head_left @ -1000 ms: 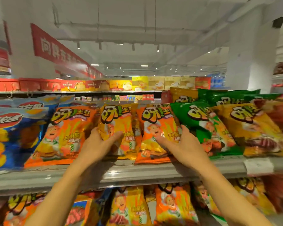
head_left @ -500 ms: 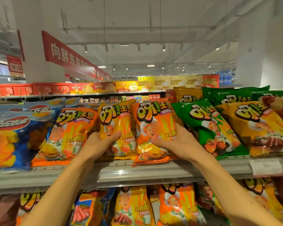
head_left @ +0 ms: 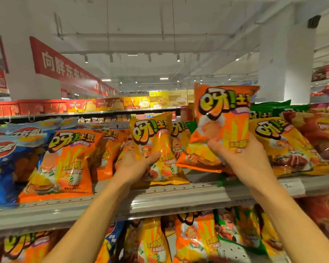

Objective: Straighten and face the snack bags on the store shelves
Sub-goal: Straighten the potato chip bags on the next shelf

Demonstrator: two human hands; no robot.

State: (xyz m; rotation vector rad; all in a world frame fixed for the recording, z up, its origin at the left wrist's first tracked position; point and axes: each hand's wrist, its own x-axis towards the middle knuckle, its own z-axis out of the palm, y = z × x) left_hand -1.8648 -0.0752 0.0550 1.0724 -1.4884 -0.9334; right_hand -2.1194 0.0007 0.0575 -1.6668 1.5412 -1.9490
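Note:
My right hand (head_left: 243, 160) grips an orange snack bag (head_left: 222, 118) by its lower part and holds it upright, lifted off the grey shelf (head_left: 179, 198). My left hand (head_left: 135, 166) holds a yellow snack bag (head_left: 154, 137) with the thumb across its front; that bag stands on the shelf, tilted a little. Another orange bag (head_left: 65, 162) leans at the left, beside blue bags (head_left: 4, 164). A yellow bag (head_left: 285, 147) and green bags (head_left: 270, 111) lie to the right, partly hidden behind the lifted bag.
The shelf below holds several orange, yellow and green bags (head_left: 196, 242). A white price tag (head_left: 292, 186) sits on the shelf lip at right. Red bags (head_left: 323, 133) fill the far right. A far aisle shelf carries boxes (head_left: 135, 102) under a red banner (head_left: 65, 67).
My right hand has lifted the orange bag up off the shelf and to the right. My left hand has taken hold of the yellow bag and shifted it to the right.

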